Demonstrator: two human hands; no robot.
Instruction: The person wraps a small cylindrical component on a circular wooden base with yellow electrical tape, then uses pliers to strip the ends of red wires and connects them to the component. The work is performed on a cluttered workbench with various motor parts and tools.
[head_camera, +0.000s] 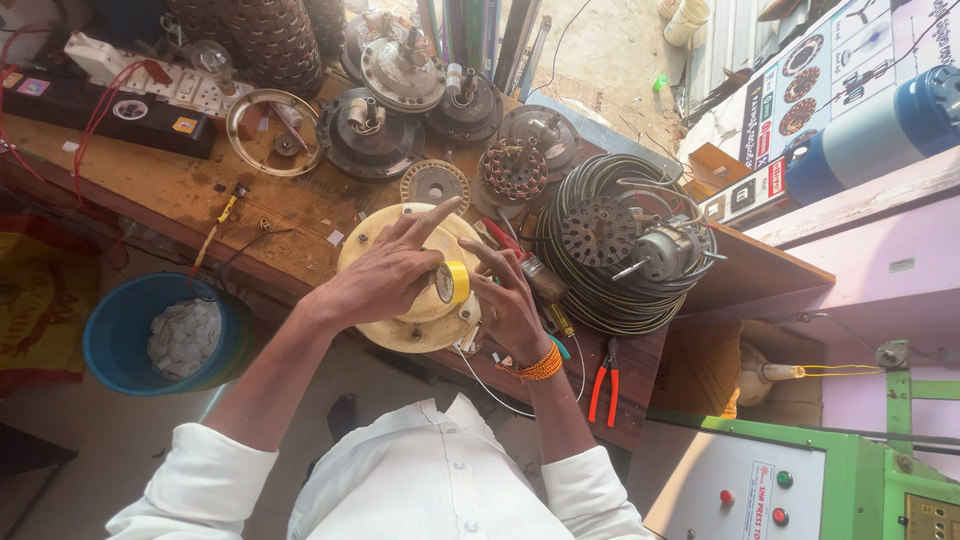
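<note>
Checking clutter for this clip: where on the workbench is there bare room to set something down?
Bare wood lies on the bench between the black box, metal ring and cream motor cover under both hands. The far edge is packed with motor parts; the cable coil fills the right.
</note>
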